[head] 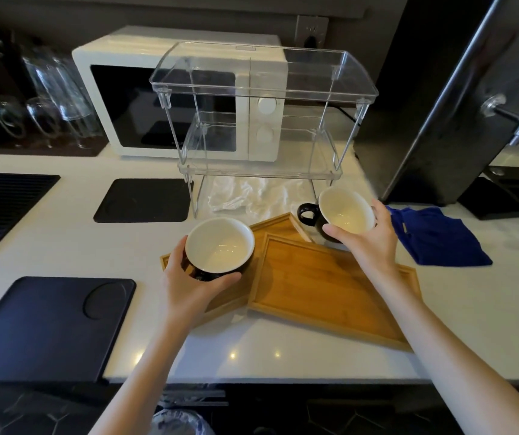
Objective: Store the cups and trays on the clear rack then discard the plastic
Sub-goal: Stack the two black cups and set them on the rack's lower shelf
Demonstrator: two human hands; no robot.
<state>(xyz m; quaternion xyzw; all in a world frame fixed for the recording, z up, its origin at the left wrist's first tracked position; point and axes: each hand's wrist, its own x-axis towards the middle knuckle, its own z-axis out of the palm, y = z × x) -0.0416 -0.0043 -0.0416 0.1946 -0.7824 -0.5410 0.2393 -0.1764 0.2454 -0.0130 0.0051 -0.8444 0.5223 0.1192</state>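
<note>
My left hand [189, 279] grips a black cup with a white inside [219, 246], held over the left wooden tray [236, 296]. My right hand [368, 237] holds a second black cup [342, 210] by its rim, handle pointing left, above the far end of the trays. A second wooden tray [330, 290] lies partly over the first one. The clear two-tier rack [261, 92] stands behind them, both shelves bare. Crumpled clear plastic [251, 196] lies under the rack's lower shelf.
A white microwave [110, 98] stands behind the rack. A blue cloth [437, 237] lies at the right. Black mats [142, 200] [48, 328] lie on the white counter. Glasses [41, 98] stand at far left. A dark machine [440, 105] rises at the right. A lined bin [179, 422] sits below the counter edge.
</note>
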